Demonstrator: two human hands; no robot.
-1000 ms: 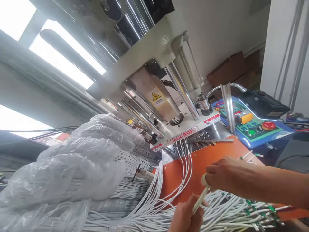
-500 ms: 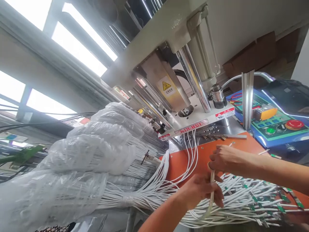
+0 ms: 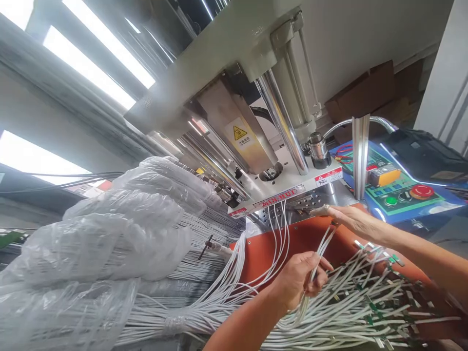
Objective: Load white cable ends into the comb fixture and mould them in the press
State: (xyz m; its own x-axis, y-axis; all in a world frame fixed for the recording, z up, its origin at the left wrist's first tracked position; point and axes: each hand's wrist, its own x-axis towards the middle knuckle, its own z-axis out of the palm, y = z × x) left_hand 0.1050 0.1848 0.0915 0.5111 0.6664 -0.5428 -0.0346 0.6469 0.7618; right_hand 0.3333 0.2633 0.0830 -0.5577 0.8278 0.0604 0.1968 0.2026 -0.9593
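Observation:
My left hand is closed around several white cables, which slant upward from its fingers. Their upper ends reach the underside of my right hand. That hand lies with fingers stretched out over a metal strip at the front of the press, covering most of it; whether it grips the strip or the cable ends is hidden. Beneath my left hand spreads a heap of white cables with small green and metal ends. A few other white cables run into the press under its white plate.
Plastic-wrapped cable bundles pile up at the left. An orange work surface lies before the press. Beyond a metal post stands a blue control panel with a red button. Cardboard boxes sit behind.
My right hand has moved from the cables near my left hand to the metal strip, its fingers straightening. My left hand still holds cables. The camera view has shifted slightly.

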